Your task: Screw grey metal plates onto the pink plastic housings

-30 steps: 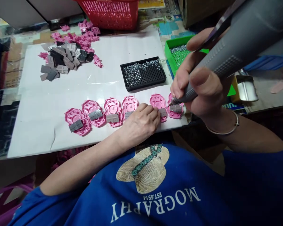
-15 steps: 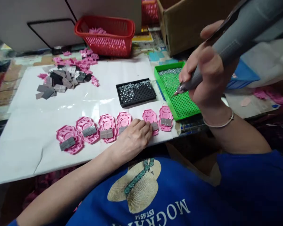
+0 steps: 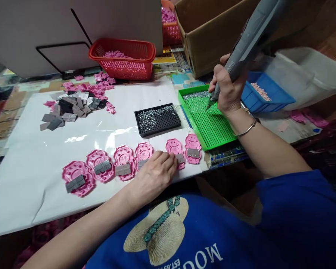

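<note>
My right hand (image 3: 229, 87) is wrapped round a grey electric screwdriver (image 3: 243, 46). Its bit points down into a green perforated tray (image 3: 220, 144), over small silver screws (image 3: 194, 96) set in the holes. At the front edge of the white board, my left hand (image 3: 158, 172) rests with curled fingers between two pink plastic shells; whatever lies beneath is hidden. Its fingertips are beside a pink shell (image 3: 173, 145) with a grey plate (image 3: 180, 158) on it. Other such shells stand in the row, among them one at the right end (image 3: 193, 142) and one at the left end (image 3: 77, 170).
A black perforated tray (image 3: 156, 130) with screws lies mid-board. Farther back are piled grey plates (image 3: 72, 106), pink parts (image 3: 98, 87) and a red basket (image 3: 123, 69). A cardboard box (image 3: 207, 48) and a blue bin (image 3: 271, 104) stand behind the green tray.
The screwdriver has come down and away from me, its bit now at the screws in the green tray. My left hand keeps its place by the shells. The whole view has shifted slightly.
</note>
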Motion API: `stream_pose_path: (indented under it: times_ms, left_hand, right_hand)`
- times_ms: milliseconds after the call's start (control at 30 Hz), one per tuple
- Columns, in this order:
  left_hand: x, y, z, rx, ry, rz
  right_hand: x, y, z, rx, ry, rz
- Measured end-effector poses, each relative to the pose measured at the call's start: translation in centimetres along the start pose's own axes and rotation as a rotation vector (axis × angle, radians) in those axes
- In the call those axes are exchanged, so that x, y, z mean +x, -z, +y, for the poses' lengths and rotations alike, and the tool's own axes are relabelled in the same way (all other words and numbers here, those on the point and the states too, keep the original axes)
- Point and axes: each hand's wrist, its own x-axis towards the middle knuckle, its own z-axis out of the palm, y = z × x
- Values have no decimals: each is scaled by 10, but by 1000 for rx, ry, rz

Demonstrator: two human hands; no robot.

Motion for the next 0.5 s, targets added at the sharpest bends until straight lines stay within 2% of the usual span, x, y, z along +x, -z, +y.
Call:
stream_pose_path:
  times_ms: [133,267,500]
  left_hand:
    - [1,2,-1,-1,-1,-11]
    - [1,2,0,1,-11,-11]
    - [-2,-7,2,13,27,18]
  right_hand:
    - [-1,-2,2,26,-56,-105]
    - [-5,-4,3,19,-62,-76]
    - [1,4,28,10,23,-180]
